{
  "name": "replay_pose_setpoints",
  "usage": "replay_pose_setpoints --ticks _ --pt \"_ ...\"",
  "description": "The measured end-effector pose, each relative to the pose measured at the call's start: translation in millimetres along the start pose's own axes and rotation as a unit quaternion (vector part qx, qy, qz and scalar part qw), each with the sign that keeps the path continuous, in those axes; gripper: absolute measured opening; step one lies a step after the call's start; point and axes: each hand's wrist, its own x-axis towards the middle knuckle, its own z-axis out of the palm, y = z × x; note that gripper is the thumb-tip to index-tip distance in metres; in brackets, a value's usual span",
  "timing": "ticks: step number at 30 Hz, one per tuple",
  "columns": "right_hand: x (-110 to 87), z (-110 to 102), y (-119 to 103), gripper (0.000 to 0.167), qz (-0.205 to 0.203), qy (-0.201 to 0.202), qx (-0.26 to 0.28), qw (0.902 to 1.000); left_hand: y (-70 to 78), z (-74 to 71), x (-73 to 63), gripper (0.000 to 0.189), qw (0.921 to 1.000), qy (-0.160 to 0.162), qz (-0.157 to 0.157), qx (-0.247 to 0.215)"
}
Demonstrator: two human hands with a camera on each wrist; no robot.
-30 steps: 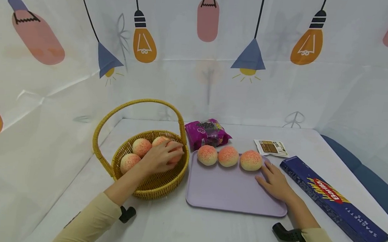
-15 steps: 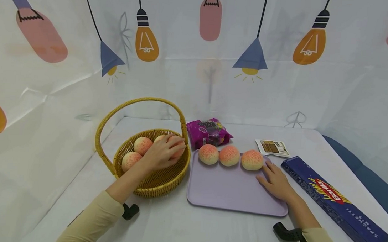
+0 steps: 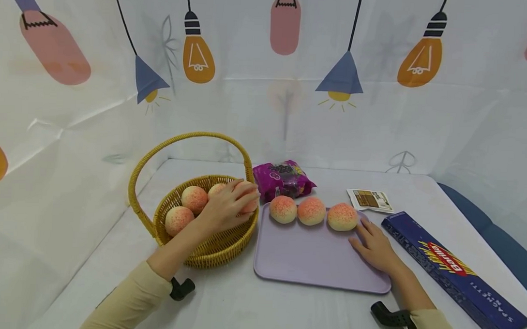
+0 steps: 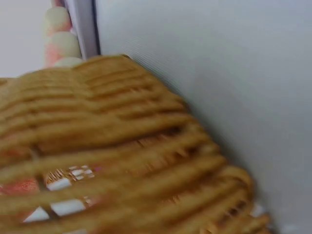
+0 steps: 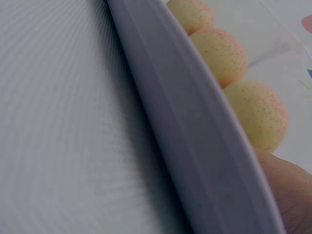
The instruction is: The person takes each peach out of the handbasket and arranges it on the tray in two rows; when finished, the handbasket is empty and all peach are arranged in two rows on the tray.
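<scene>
My left hand [image 3: 221, 209] reaches over the wicker basket [image 3: 221, 254] and grips a pink-speckled, cream-coloured peach [image 3: 250, 207] at its right rim. Three more peaches show in the basket, one [image 3: 216, 188] partly behind the hand. The left wrist view is filled by blurred basket weave [image 4: 112, 122]; the hand itself is hidden there. My right hand [image 3: 375, 250] rests on the right edge of the lilac tray [image 3: 303, 262], fingers extended beside the rightmost peach [image 3: 342, 217]. Two other peaches [image 3: 311, 211] line the tray's far edge. The right wrist view shows part of the right hand [image 5: 287, 190] behind the tray wall [image 5: 195, 117].
A purple snack bag [image 3: 282, 180] lies behind the tray, next to the basket's tall handle [image 3: 195, 135]. A small white-and-brown packet [image 3: 370, 200] is at the back right. Right of the tray lies a long blue spaghetti box [image 3: 455, 275].
My left hand has moved slightly right and up with the peach, from inside the basket to its right rim. The right hand stays put on the tray.
</scene>
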Motion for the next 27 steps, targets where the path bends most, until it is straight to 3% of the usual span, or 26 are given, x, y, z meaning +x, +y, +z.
replay_pose_setpoints --ticks 9,13,22,27 --pt "0.3 1.6 3.7 0.062 0.008 -0.006 -0.002 0.9999 23.2 -1.3 27.8 0.05 0.9966 0.062 0.026 -0.049" --pt "-0.5 2.6 4.1 0.062 0.005 -0.002 0.0 1.0 34.1 1.5 40.6 0.049 0.9946 0.079 0.048 -0.048" --pt "-0.5 3.1 4.9 0.062 0.008 -0.005 -0.001 1.0 54.7 14.5 61.3 0.043 0.9907 0.11 0.059 -0.055" --pt "-1.1 2.4 2.6 0.061 0.004 -0.001 0.002 1.0 67.3 22.4 68.0 0.044 0.9898 0.109 0.059 -0.071"
